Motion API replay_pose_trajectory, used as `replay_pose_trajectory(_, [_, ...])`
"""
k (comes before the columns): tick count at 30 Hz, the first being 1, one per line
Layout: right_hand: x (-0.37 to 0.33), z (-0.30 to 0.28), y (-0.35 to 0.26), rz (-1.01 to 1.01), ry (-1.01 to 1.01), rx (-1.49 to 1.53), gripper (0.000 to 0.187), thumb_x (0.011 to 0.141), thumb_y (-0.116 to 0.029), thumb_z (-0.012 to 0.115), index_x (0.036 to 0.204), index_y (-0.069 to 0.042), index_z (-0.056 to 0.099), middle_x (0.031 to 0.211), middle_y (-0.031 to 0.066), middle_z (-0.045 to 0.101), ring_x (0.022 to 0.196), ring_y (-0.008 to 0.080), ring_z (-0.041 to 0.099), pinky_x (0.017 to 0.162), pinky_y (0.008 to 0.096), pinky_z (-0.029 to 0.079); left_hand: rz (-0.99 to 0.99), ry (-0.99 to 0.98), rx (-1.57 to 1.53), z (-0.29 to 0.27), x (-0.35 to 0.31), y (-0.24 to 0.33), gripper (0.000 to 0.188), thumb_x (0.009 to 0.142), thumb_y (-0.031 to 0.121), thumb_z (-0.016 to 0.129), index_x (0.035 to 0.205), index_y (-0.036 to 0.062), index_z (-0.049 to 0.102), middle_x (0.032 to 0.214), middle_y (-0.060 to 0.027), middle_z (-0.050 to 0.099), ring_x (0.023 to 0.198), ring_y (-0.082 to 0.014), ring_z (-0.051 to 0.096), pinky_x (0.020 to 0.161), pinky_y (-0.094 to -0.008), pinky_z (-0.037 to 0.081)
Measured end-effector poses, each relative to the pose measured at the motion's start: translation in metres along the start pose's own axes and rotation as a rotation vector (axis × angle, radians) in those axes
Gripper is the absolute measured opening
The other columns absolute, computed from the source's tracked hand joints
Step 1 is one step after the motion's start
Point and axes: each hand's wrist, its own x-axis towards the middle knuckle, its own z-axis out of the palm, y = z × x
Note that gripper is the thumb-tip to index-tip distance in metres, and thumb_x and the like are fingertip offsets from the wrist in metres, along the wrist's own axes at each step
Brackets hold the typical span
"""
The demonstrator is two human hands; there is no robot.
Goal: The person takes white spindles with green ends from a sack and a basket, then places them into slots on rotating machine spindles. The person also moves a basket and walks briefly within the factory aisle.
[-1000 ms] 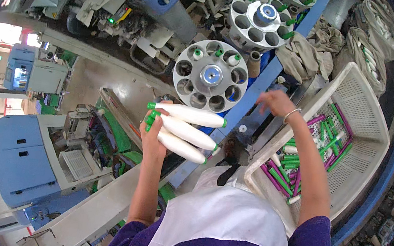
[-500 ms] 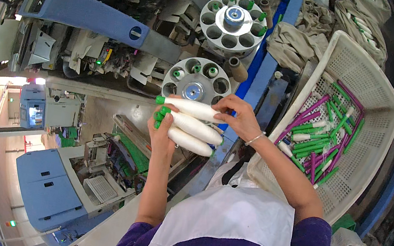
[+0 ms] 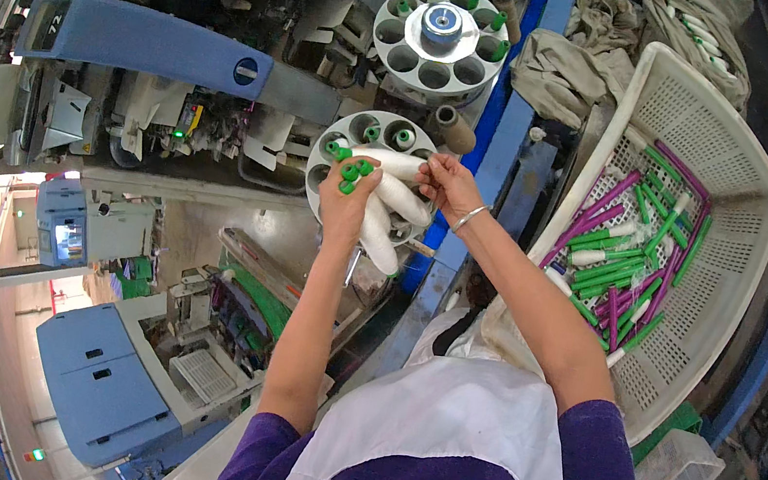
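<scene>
Several white yarn bobbins [image 3: 399, 200] with green tube ends are bunched in my left hand [image 3: 343, 207], its fingers wrapped round the green ends. The bobbins fan out to the right and downward. My right hand [image 3: 453, 191], with a bracelet at the wrist, pinches the tip of the uppermost bobbin [image 3: 391, 162]; any loose thread there is too fine to make out. Both hands are over a round magazine [image 3: 385, 124] with holes, partly hidden by the bobbins. Some of its holes hold green-tipped bobbins.
A second round magazine [image 3: 419, 38] stands farther off, beside a brown cone [image 3: 455, 130]. Blue machine arms [image 3: 147, 40] reach in from the left. To my right is a white perforated crate [image 3: 715, 120] of green and purple tubes [image 3: 610, 272], with grey cloth [image 3: 564, 79] behind it.
Both hands have moved up and forward, bringing the bobbins over the near magazine. The lower bobbins now tilt more steeply downward. My right hand stays at the top bobbin's tip.
</scene>
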Motion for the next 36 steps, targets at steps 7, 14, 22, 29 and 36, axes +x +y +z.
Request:
replay_pose_trajectory(7, [0.014,-0.019,0.028,-0.012,0.026,0.04,0.015,0.094,-0.019,0.054,0.094,-0.005,0.049,0.079,0.0033,0.056,0.066,0.013,0.057,0.061,0.0259,0.053,0.29,-0.036,0.219,0.011,0.001,-0.008,0.015,0.077,0.006,0.067,0.092,0.003,0.065,0.114,-0.0098,0.056,0.096,-0.0202,0.055,0.083,-0.0288,0.042])
replay_pose_trajectory(14, [0.01,-0.036,0.031,0.032,0.245,-0.121,0.015,0.094,-0.015,0.052,0.097,-0.001,0.05,0.076,0.0058,0.056,0.063,0.0144,0.055,0.057,0.0279,0.05,0.266,-0.266,0.213,0.018,-0.023,-0.055,0.036,0.077,0.003,0.066,0.112,0.0075,0.058,0.127,-0.0094,0.049,0.11,-0.0199,0.051,0.089,-0.0308,0.041])
replay_pose_trajectory(22, [-0.019,-0.01,-0.014,-0.169,0.073,-0.221,0.013,0.093,-0.011,0.053,0.101,-0.003,0.048,0.078,0.0035,0.054,0.068,0.0132,0.053,0.065,0.0279,0.048,-0.022,0.23,-0.396,-0.079,-0.054,-0.003,0.05,0.087,0.008,0.06,0.132,0.0043,0.037,0.121,-0.0134,0.05,0.106,-0.0256,0.055,0.088,-0.0367,0.051])
replay_pose_trajectory(29, [-0.073,0.069,0.058,-0.595,-0.615,-1.069,0.035,0.086,-0.018,0.062,0.113,-0.003,0.045,0.086,0.01,0.058,0.082,0.019,0.06,0.075,0.0284,0.048,0.042,0.203,-0.648,-0.088,-0.06,0.019,0.051,0.089,0.018,0.061,0.132,0.0043,0.036,0.117,-0.0156,0.051,0.101,-0.0246,0.056,0.085,-0.0353,0.053])
replay_pose_trajectory(36, [-0.092,0.008,0.032,-0.305,-0.481,-1.269,0.026,0.094,-0.025,0.049,0.085,-0.001,0.055,0.063,0.0052,0.052,0.051,0.0157,0.048,0.051,0.0284,0.041,0.04,0.427,-0.828,-0.14,-0.052,0.001,0.037,0.091,0.017,0.057,0.123,0.0037,0.044,0.105,-0.0135,0.055,0.091,-0.0206,0.058,0.081,-0.031,0.055])
